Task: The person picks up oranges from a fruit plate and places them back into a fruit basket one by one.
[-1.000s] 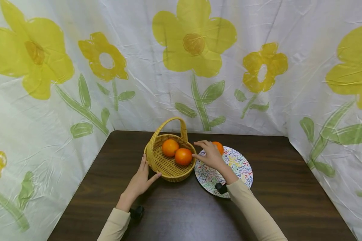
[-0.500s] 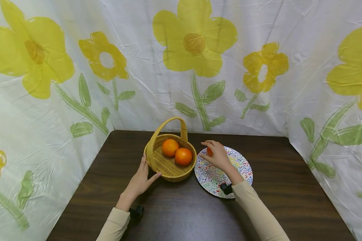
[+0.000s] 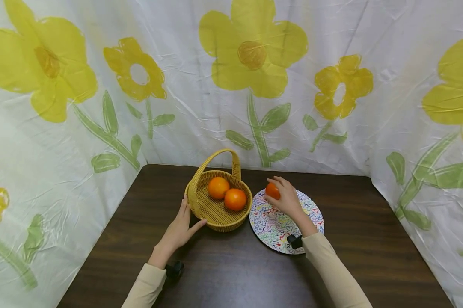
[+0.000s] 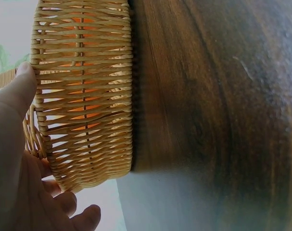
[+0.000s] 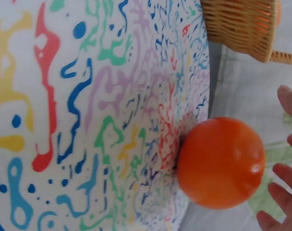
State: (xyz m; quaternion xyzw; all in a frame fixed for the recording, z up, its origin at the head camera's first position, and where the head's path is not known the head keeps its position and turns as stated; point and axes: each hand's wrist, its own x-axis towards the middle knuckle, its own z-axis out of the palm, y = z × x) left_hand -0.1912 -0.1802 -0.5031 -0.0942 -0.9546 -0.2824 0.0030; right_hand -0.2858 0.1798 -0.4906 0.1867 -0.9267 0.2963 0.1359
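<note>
In the head view my left hand (image 3: 177, 231) rests against the left and near side of a yellow wicker basket (image 3: 216, 222). Seen from the left wrist, the thumb touches the rim of the basket (image 4: 83, 96), with the fingers spread along its side. Two oranges (image 3: 218, 188) lie inside. A third orange (image 3: 272, 191) sits toward the far left of a round patterned plate (image 3: 270, 231). Over it reaches my right hand (image 3: 287, 199), thumb and fingers spread around it. The right wrist view shows a gap between these fingertips (image 5: 285, 173) and the smooth orange (image 5: 222, 162).
A dark wood table (image 3: 224, 278) carries everything, with the basket close to the plate's left edge. The basket handle (image 3: 216, 156) arches up above the fruit. Behind the table hangs a white curtain (image 3: 200, 124) with yellow flowers.
My right hand has moved right, from beside the basket to over the orange on the plate, which now shows between thumb and fingers. The left hand stays at the basket.
</note>
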